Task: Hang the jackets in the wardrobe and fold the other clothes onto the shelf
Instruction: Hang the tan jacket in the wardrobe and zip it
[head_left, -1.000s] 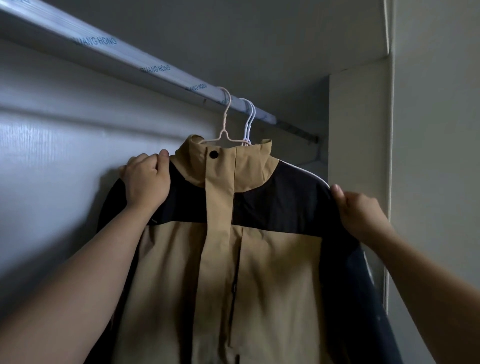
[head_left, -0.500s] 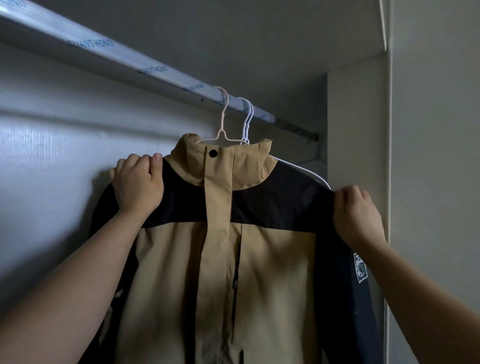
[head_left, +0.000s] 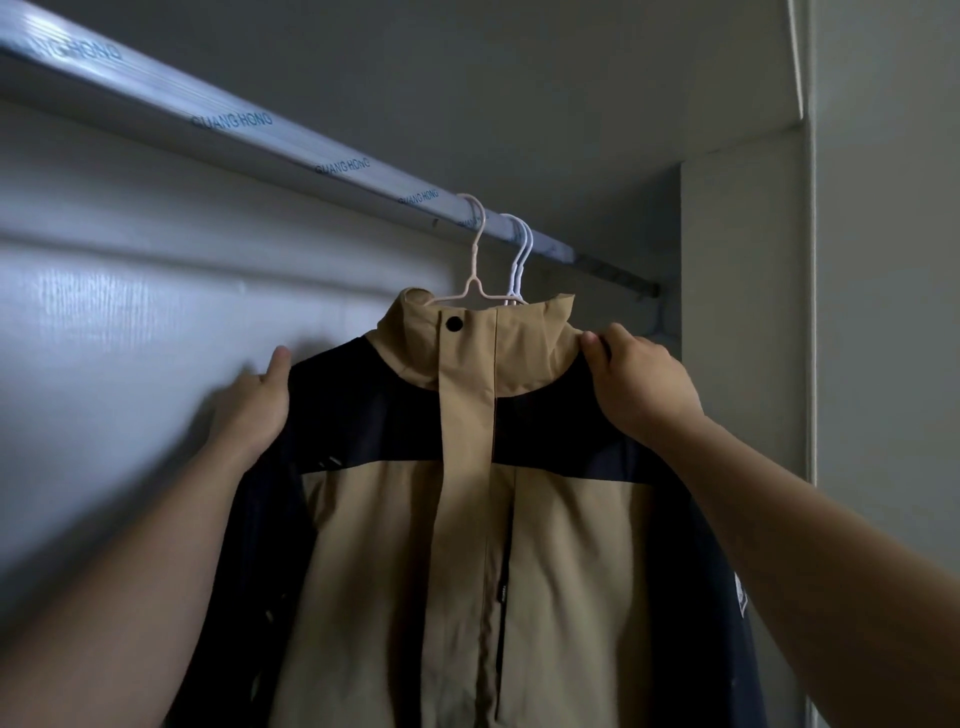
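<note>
A tan and navy jacket (head_left: 467, 545) hangs on a pale hanger (head_left: 475, 270) hooked over the wardrobe rail (head_left: 311, 156). My left hand (head_left: 257, 400) lies at the jacket's left shoulder edge, thumb up, its fingers hidden behind the fabric. My right hand (head_left: 636, 387) grips the right side of the tan collar where it meets the navy shoulder, fingers curled over the fabric. Two white hanger hooks (head_left: 522, 249) sit just right of the jacket's hanger on the same rail.
The wardrobe's back panel (head_left: 130, 338) is close behind the jacket on the left. A side wall (head_left: 737, 312) stands at the right end of the rail, with a door frame edge (head_left: 810, 312) beyond it. The rail's left stretch carries no hangers.
My right hand moved up and left from the sleeve top to the collar. My left hand slid outward and down from on top of the shoulder to its outer edge.
</note>
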